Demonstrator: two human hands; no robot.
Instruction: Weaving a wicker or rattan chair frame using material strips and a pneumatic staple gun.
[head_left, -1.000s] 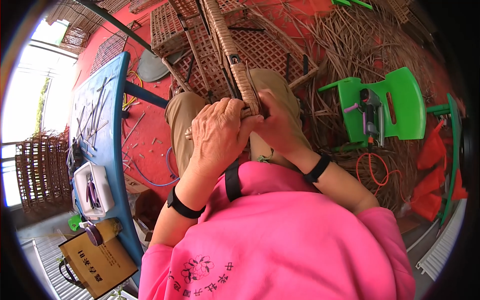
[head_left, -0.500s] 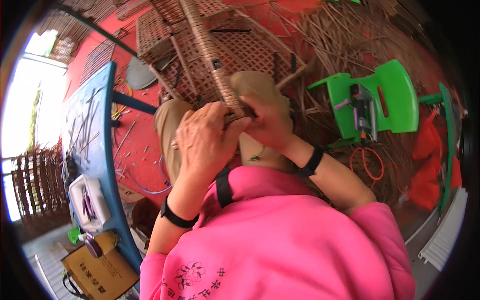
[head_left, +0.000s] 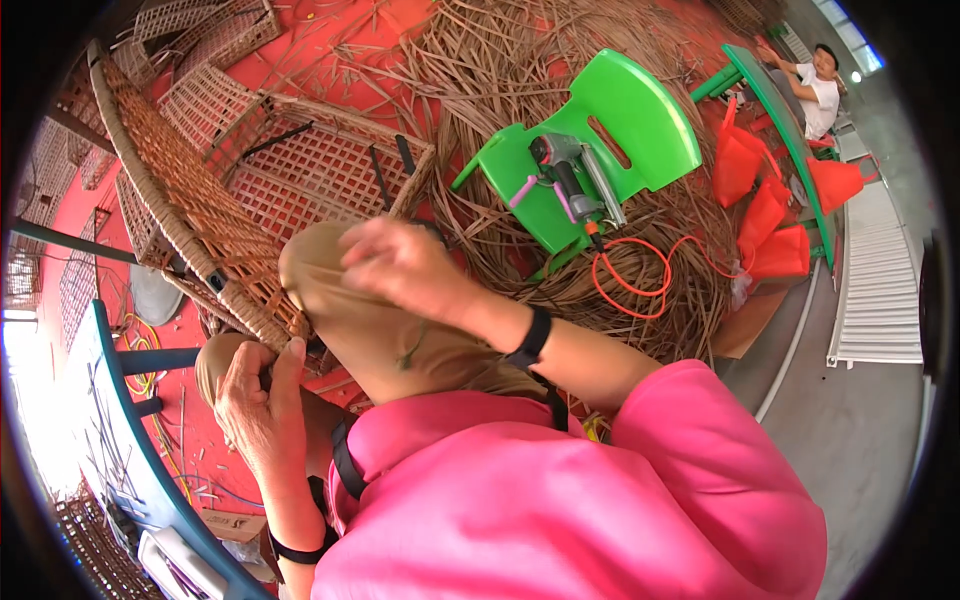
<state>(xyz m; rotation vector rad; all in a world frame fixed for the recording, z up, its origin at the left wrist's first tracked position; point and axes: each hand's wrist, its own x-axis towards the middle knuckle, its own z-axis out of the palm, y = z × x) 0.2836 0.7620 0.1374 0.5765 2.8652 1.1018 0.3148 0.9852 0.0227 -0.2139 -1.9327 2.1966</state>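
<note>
My left hand (head_left: pixel 258 395) is closed round the near end of a woven wicker panel (head_left: pixel 195 190), its thumb pressed on the cord-wrapped edge beside my left knee. The panel slants up and away to the far left. Over my right thigh hovers my right hand (head_left: pixel 405 265), apart from the panel. Its fingers are blurred but look stretched out, with nothing visible in them. Beyond it, a grey and black air nail gun (head_left: pixel 570 175) with a silver magazine lies on a green plastic chair (head_left: pixel 640 115). An orange air hose (head_left: pixel 635 310) runs from its handle.
Dry leaf strips (head_left: pixel 480 90) cover the floor around the chair. Lattice wicker frames (head_left: pixel 310 165) stand ahead. A blue table (head_left: pixel 150 450) is at the left, a green table (head_left: pixel 785 130) with red bags (head_left: pixel 740 155) at the right. Another person (head_left: pixel 820 95) sits at the far right.
The view has turned right, so the panel now appears farther left. My right hand has come off the panel's wrapped edge and moved right; my left hand still holds it.
</note>
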